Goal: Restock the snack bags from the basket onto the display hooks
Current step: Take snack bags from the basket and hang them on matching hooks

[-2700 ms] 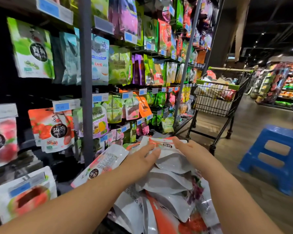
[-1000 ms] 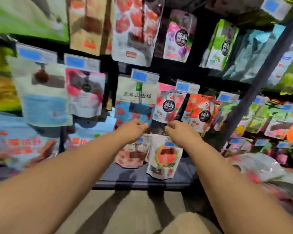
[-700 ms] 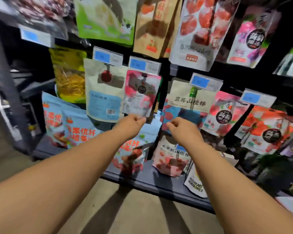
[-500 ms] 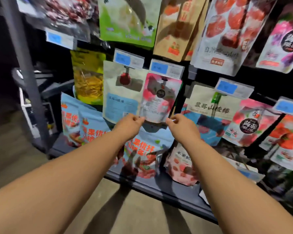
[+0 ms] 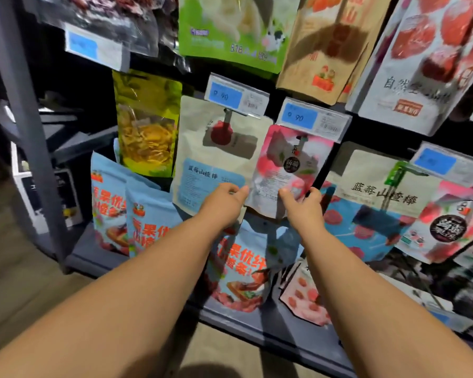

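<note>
Glossy pink-and-white snack pouch (image 5: 286, 162), hanging: left hand (image 5: 224, 204) and right hand (image 5: 302, 207) are still pinching its lower corners.

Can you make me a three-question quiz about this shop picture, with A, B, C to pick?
1. Where is the yellow bag? A) left of the cream bag B) on the floor C) inside a trolley
2. What colour is the patch on the price tag above the pink bag? A) red B) blue C) green
3. What is the right hand doing? A) hanging empty B) holding a bottle C) pinching the pink bag

1 A: it sits beside the cream bag's left edge.
2 B: the patch is blue.
3 C: thumb and fingers close on its lower edge.
</note>
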### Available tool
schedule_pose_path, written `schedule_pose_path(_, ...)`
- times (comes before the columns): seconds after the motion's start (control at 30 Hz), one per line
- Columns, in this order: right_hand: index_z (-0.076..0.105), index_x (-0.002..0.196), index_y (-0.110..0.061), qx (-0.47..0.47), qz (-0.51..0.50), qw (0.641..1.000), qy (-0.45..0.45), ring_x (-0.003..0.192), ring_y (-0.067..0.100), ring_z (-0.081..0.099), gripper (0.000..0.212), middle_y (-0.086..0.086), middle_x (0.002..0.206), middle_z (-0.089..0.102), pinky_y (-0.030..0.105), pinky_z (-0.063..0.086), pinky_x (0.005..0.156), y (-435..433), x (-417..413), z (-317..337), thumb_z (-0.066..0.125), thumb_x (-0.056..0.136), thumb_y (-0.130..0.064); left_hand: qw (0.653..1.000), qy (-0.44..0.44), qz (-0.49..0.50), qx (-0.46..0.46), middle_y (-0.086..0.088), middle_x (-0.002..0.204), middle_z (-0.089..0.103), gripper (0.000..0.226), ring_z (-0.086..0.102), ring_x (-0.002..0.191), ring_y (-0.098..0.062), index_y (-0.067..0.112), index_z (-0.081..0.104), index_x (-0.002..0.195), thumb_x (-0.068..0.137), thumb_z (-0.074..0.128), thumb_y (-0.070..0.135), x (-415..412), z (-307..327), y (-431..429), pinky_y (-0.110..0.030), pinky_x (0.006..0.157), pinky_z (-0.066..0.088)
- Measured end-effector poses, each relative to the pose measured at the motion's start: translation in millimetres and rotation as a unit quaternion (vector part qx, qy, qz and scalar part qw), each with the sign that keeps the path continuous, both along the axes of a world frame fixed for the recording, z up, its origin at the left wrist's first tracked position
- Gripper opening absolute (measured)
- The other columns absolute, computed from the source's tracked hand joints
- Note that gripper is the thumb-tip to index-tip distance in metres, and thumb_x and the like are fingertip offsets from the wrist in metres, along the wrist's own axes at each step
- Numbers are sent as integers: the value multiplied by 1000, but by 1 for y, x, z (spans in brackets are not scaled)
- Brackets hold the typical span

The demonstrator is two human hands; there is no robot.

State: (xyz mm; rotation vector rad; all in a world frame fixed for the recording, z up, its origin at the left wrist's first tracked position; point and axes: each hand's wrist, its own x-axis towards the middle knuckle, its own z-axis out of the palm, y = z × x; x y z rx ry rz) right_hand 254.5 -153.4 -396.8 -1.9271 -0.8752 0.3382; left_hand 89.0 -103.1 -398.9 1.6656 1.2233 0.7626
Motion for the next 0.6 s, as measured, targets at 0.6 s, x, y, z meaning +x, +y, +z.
schedule_pose_path(0.6,54,101,-26,131,18,990,40,92,17,64,40,-4,99,66,36,52,81,-5,-12,-16,84,75,-33,996,-34,-85,12,-5,131,59,44,58,116,-29,25,55,129,95,53,52,36,10,26,-41,99,49)
